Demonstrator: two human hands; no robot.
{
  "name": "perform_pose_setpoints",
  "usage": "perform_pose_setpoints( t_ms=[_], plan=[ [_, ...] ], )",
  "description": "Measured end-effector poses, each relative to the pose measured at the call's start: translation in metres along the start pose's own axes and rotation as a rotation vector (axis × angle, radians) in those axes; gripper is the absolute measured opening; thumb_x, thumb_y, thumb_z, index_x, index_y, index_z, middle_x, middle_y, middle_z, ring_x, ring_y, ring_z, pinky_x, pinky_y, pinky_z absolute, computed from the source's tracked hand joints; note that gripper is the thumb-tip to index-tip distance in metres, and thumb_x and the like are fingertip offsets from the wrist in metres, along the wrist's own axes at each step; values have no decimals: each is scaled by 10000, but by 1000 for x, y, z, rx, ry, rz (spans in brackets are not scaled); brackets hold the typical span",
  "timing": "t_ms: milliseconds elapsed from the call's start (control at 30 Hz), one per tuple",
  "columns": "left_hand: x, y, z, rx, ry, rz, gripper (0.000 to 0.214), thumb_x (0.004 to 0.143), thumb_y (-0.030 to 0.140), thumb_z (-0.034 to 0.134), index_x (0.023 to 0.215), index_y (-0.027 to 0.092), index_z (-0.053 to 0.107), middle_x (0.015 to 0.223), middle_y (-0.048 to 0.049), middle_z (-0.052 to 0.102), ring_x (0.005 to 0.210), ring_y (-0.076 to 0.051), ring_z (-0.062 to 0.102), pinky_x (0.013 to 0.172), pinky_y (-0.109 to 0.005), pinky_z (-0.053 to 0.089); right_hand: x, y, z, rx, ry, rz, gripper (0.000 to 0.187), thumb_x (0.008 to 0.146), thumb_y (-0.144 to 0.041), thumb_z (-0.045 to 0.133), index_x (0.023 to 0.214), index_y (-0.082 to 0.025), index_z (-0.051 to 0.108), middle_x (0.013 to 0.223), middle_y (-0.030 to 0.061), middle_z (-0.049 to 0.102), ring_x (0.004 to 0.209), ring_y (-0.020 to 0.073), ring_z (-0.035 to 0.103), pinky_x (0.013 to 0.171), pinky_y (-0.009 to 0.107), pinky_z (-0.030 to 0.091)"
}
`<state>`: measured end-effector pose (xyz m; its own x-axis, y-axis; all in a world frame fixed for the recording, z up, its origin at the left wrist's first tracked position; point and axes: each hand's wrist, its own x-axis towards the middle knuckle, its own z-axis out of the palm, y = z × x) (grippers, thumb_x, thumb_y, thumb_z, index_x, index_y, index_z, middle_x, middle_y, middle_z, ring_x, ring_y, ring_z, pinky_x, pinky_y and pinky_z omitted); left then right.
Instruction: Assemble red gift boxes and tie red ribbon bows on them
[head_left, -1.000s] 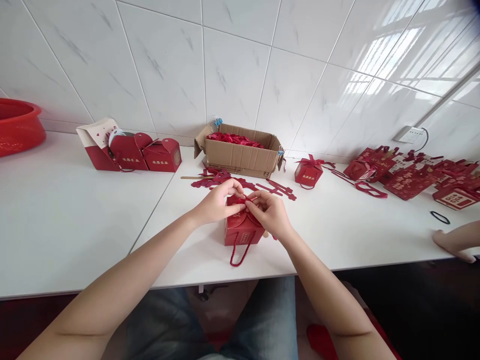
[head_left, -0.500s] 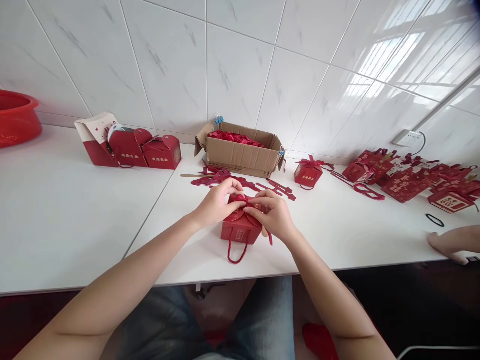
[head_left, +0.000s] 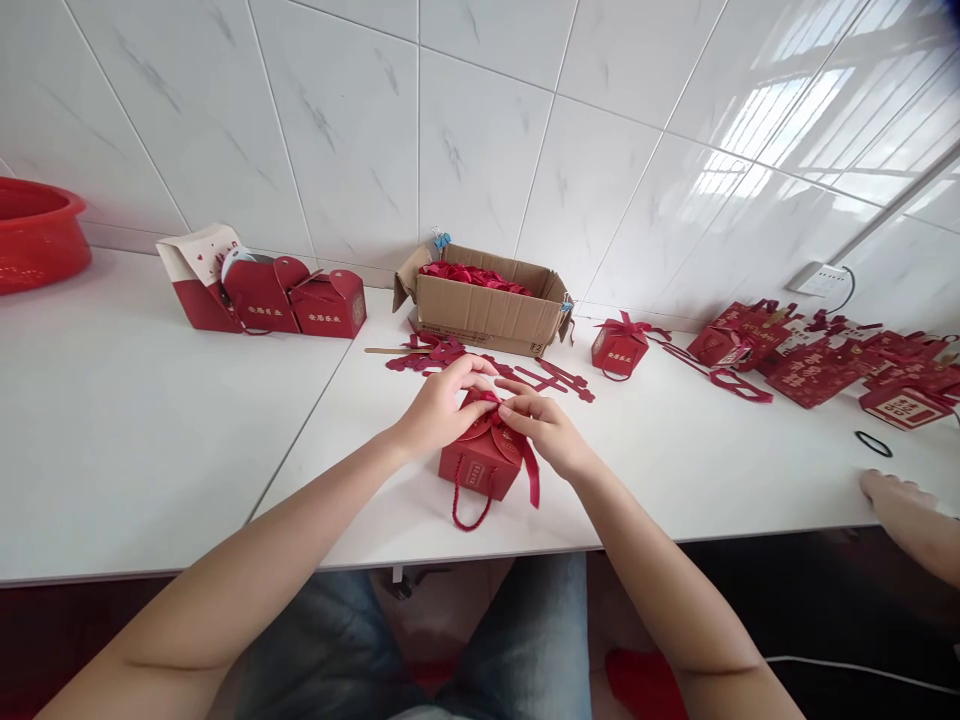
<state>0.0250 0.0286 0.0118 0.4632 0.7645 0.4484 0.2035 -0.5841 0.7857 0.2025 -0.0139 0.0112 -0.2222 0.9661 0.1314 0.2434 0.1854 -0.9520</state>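
Note:
A small red gift box [head_left: 480, 462] with a red cord handle hanging at its front stands on the white table [head_left: 150, 420] before me. Both my hands rest on its top. My left hand [head_left: 439, 405] pinches the red ribbon [head_left: 529, 470] at the box's top, fingers curled. My right hand [head_left: 544, 430] pinches the same ribbon from the right, and one loose ribbon end hangs down the box's right side.
A cardboard box [head_left: 484, 310] of red pieces stands behind, with red paper cutouts [head_left: 442, 355] before it. A finished ribboned box [head_left: 619, 345] is right of it, several red boxes [head_left: 825, 360] far right, others [head_left: 262, 295] left, a red basin [head_left: 34, 235] far left. Another person's hand [head_left: 900, 500] lies at the right edge.
My fingers have worked the ribbon on the box top; a loose ribbon end now hangs down the right side. The other person's hand shifted slightly.

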Motion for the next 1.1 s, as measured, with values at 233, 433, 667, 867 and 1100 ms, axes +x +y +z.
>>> perform_pose_setpoints(
  t_ms=[233, 433, 667, 867, 1100],
  plan=[
    [-3, 6, -10, 259, -48, 43, 113, 803, 304, 640, 777, 194, 635, 870, -32, 659, 881, -199, 603, 830, -370, 492, -2, 5, 13, 159, 152, 67, 298, 782, -472, 644, 686, -195, 696, 1252, 124, 597, 1339, 290, 413, 1033, 428, 384],
    [-6, 5, -14, 285, -79, 8, 125, 813, 294, 644, 841, 199, 721, 889, -48, 689, 887, -214, 610, 846, -390, 495, -7, 6, 22, 169, 207, 74, 258, 798, -459, 641, 772, -227, 751, 1222, 101, 620, 1377, 275, 364, 1081, 432, 357],
    [-3, -4, -23, 220, -101, -21, 128, 818, 238, 620, 847, 197, 737, 906, -47, 711, 887, -196, 641, 831, -353, 504, -19, 2, 24, -58, 182, 39, 304, 821, -468, 611, 1013, -262, 727, 1378, 94, 511, 1352, 299, 410, 1048, 486, 405],
    [-1, -10, -23, 199, -94, -17, 129, 818, 262, 624, 849, 203, 735, 889, -37, 710, 894, -193, 631, 835, -350, 495, -4, 20, -2, -313, 286, -154, 355, 862, -328, 534, 1200, -238, 590, 1434, 112, 492, 1348, 269, 439, 1055, 498, 409],
    [-1, -10, -23, 173, -117, -15, 139, 814, 260, 612, 846, 195, 731, 887, -41, 705, 861, -183, 621, 808, -328, 501, 10, 27, -15, -402, 103, -221, 188, 868, -276, 528, 988, -223, 662, 1187, 75, 685, 1141, 229, 622, 984, 408, 480]
  ],
)
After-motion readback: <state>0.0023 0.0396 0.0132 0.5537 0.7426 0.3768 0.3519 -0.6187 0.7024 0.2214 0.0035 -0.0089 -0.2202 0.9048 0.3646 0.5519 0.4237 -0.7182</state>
